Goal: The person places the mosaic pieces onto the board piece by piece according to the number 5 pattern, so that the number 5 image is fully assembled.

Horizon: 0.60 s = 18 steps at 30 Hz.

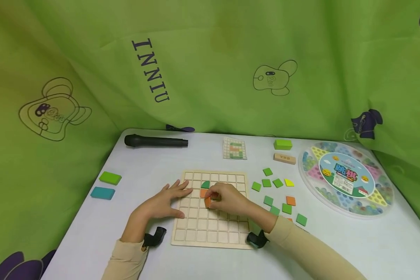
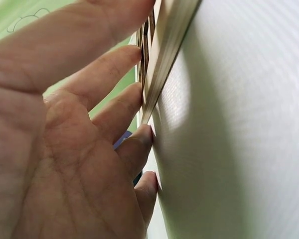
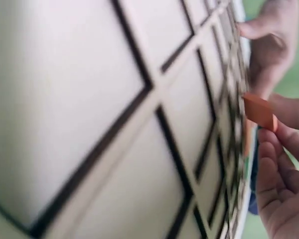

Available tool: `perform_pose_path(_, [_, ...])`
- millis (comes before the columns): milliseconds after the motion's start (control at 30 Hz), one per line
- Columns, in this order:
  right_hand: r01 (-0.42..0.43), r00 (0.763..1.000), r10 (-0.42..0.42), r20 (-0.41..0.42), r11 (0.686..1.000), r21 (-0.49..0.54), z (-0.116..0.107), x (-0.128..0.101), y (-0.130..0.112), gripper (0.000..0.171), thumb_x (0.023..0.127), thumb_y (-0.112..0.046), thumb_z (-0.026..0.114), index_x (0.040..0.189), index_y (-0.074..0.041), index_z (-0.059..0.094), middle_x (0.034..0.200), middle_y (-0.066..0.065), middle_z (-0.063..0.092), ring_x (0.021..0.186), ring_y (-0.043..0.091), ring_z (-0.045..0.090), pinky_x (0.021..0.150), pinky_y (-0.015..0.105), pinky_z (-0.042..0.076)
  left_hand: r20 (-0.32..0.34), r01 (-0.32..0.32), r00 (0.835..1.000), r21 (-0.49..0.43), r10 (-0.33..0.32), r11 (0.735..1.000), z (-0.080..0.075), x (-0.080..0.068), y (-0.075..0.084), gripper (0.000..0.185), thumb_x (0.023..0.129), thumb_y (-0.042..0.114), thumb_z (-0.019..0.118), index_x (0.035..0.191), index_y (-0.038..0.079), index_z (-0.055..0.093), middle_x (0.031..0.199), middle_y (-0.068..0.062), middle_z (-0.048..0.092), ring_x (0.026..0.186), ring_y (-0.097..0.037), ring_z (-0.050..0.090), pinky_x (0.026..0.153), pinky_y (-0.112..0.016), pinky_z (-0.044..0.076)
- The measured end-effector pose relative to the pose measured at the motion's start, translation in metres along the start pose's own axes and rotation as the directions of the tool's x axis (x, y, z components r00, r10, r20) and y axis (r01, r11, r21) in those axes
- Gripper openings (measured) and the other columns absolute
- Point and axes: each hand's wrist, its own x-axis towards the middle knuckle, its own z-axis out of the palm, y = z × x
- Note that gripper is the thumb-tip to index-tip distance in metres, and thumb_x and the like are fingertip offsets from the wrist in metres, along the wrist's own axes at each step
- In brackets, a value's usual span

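A pale wooden grid board (image 1: 210, 229) lies on the white table. An orange tile (image 1: 203, 193) and a green quarter-round tile (image 1: 205, 184) sit in its upper cells. My right hand (image 1: 227, 199) pinches another orange tile (image 1: 208, 202) (image 3: 259, 111) just above the board's middle cells. My left hand (image 1: 168, 200) lies flat with straight fingers on the board's left edge (image 2: 162, 59), fingertips (image 2: 139, 139) pressing against it.
Loose green, orange and yellow tiles (image 1: 277, 182) lie right of the board. Farther right stands a round marble game tray (image 1: 346, 177). A black microphone (image 1: 155, 141), a pattern card (image 1: 235, 148), green (image 1: 282, 144) and wooden (image 1: 284, 158) blocks sit behind; green (image 1: 110, 178) and teal (image 1: 102, 193) blocks at the left.
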Motion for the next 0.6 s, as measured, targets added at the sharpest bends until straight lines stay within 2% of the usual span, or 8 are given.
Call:
perform_pose_path(233, [-0.012, 1.0, 0.012, -0.003, 1.0, -0.017, 0.008, 0.008, -0.001, 0.018, 0.083, -0.016, 0.073, 0.099, -0.012, 0.067, 0.089, -0.006, 0.062, 0.081, 0.008, 0.057, 0.071, 0.02, 0.049, 0.002, -0.002, 1.0, 0.009, 0.002, 1.0, -0.001, 0.001, 0.003, 0.082, 0.073, 0.033, 0.078, 0.144, 0.016, 0.042, 0.158, -0.005, 0.02, 0.147, -0.033, 0.006, 0.117, -0.057, 0.001])
perform_pose_path(600, [-0.03, 0.998, 0.035, 0.056, 0.996, -0.089, 0.011, 0.007, -0.003, 0.026, 0.081, -0.018, 0.075, 0.104, -0.011, 0.065, 0.099, -0.002, 0.059, 0.092, 0.01, 0.055, 0.083, 0.025, 0.049, -0.001, -0.004, 1.0, 0.005, 0.004, 1.0, -0.001, -0.001, 0.003, 0.08, 0.074, 0.031, 0.078, 0.144, 0.014, 0.042, 0.158, -0.007, 0.021, 0.147, -0.035, 0.006, 0.117, -0.058, 0.001])
